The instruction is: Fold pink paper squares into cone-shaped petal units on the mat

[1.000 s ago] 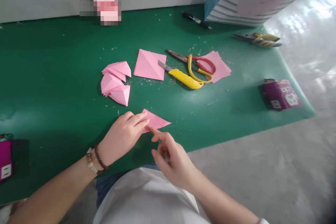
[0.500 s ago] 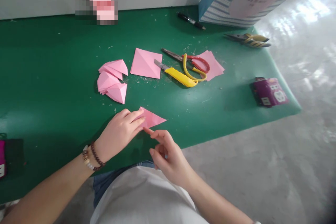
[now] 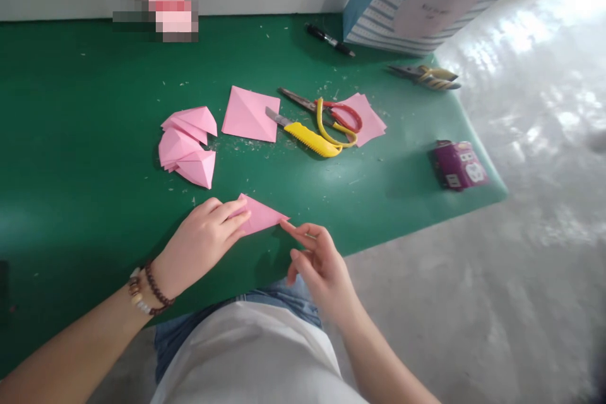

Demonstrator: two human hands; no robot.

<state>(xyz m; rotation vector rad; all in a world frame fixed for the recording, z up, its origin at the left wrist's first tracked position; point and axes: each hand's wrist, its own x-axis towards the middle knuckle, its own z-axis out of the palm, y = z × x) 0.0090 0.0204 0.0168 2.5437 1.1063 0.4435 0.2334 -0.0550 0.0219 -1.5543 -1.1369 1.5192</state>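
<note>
A folded pink paper [image 3: 262, 216] lies between the hands on the green table [image 3: 95, 88]. The left hand [image 3: 201, 233] rests flat over its near-left end, fingers stretched; the right hand [image 3: 322, 265] touches its pointed tip with an extended index finger, the others loosely curled, gripping nothing. Beyond the left hand are folded pink pieces [image 3: 182, 146]; beyond the right, a yellow cutter [image 3: 312, 140] and scissors [image 3: 300, 100]
</note>
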